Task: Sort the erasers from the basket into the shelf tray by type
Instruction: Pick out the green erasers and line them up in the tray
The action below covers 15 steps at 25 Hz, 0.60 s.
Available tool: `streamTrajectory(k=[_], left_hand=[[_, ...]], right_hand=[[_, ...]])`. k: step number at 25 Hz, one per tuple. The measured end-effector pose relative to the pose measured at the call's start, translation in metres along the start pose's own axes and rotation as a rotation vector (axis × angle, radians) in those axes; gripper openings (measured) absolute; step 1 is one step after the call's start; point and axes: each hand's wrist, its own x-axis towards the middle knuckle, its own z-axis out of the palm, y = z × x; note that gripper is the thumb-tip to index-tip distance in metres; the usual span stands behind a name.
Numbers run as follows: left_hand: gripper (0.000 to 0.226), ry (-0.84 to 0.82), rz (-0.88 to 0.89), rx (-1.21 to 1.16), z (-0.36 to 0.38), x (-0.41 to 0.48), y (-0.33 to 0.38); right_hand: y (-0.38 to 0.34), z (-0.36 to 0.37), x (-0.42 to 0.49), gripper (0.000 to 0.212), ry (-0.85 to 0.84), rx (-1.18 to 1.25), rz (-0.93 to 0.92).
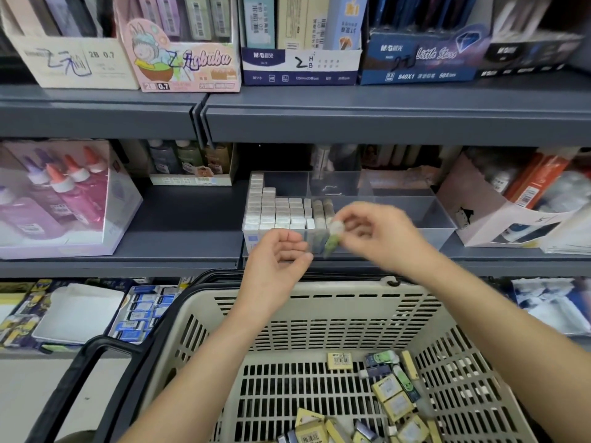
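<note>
Basket (319, 287) slotted beige plastic | right hand (367, 231) pinches blurred green eraser (331, 244)

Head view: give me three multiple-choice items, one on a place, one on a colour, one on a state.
1. The white erasers fill which part of the shelf tray?
A right compartment
B left compartment
C rear middle compartment

2. The basket is:
A red
B blue
C beige

3. The right hand:
A pinches an eraser
B lies flat, empty
C makes an empty fist

B: their rows pack the tray's left side.
C: its slotted walls are beige.
A: the fingertips hold a green-and-white eraser near the tray's front.
</note>
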Motion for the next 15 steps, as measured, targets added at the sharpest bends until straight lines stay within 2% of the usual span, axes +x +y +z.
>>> streamTrajectory(k=[2,4,9,15], left_hand=[[0.023,0.023,-0.011,0.026,-0.003,0.000,-0.002],[0.023,0.035,-0.020,0.031,-0.005,0.001,-0.003],[0.023,0.031,-0.030,0.032,-0.005,0.001,-0.003],[0.019,0.031,-0.034,0.032,-0.005,0.002,-0.003]], right_hand=[[0.007,-0.020,0.013,0.014,0.134,0.019,0.062],[0.015,-0.031,0.024,0.011,0.172,-0.085,0.088],[0.027,-0.016,0.029,0.004,-0.045,-0.226,0.150],[0.029,-0.004,0.032,0.027,-0.180,-0.464,0.106]])
